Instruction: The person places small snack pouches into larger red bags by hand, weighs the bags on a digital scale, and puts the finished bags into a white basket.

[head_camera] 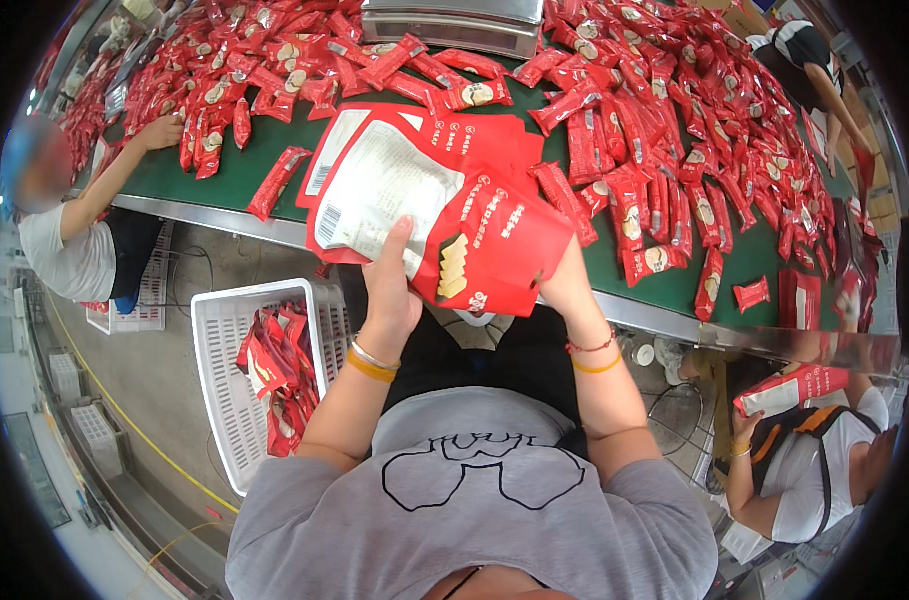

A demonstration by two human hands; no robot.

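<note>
A red printed packaging pouch (pixel 492 240) with a pale, barcoded label panel is tilted in front of me, over the table's near edge. My left hand (pixel 393 289) grips its near left side, thumb on top of the panel. At the pouch's right end is my right hand (pixel 567 289), holding its edge; most of the fingers are hidden, and I cannot tell whether they are inside or behind it. Just beyond, more flat red pouches (pixel 499 135) lie stacked on the green table surface (pixel 233 176). Small red wrapped snack packets (pixel 481 94) are scattered around the stack.
A metal scale (pixel 454 22) stands at the far side, between heaps of packets (pixel 649 90). Below the metal table edge (pixel 642 311), a white plastic basket (pixel 222 390) at left holds red pouches (pixel 278 375). Co-workers are at left (pixel 72 247) and right (pixel 822 472).
</note>
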